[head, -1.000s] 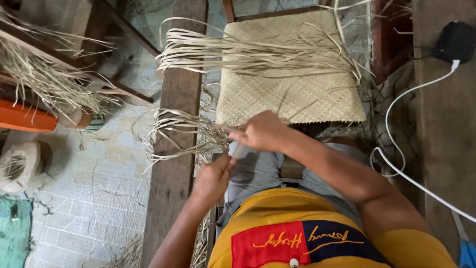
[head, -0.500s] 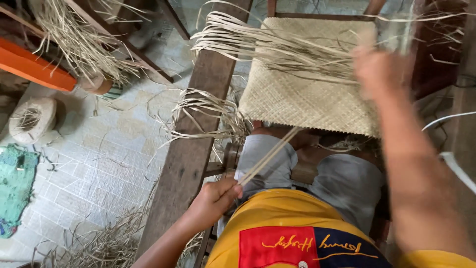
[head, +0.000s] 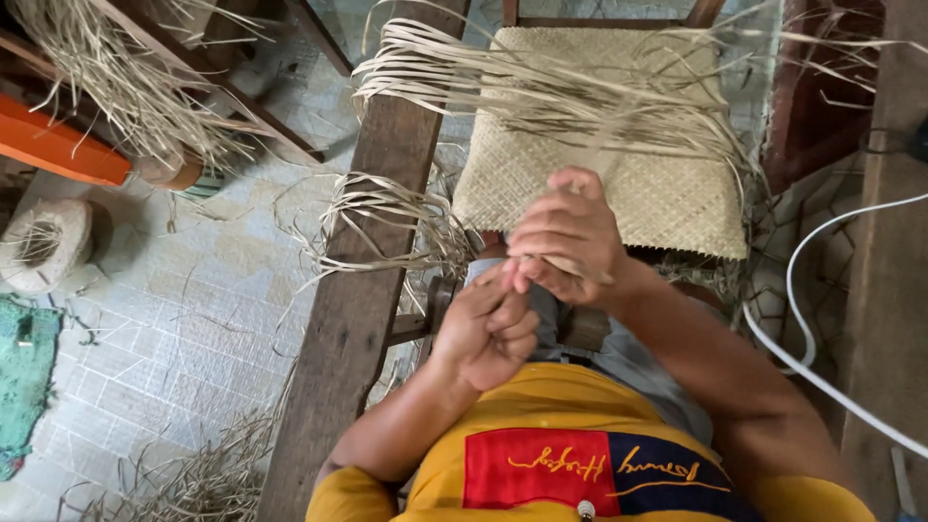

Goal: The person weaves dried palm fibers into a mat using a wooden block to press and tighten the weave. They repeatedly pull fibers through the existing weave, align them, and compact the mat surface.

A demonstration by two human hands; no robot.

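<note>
The woven mat [head: 599, 164] lies flat over the wooden frame [head: 362, 290] before you, loose straw strips [head: 541, 87] fanning off its far edge. Your right hand [head: 565, 237] is curled closed around a thin strip [head: 570, 268], and your left hand [head: 488, 329] pinches its near end just below. It looks light, pliant and easily creased, so hold near the end; no packages or signs show.
</note>
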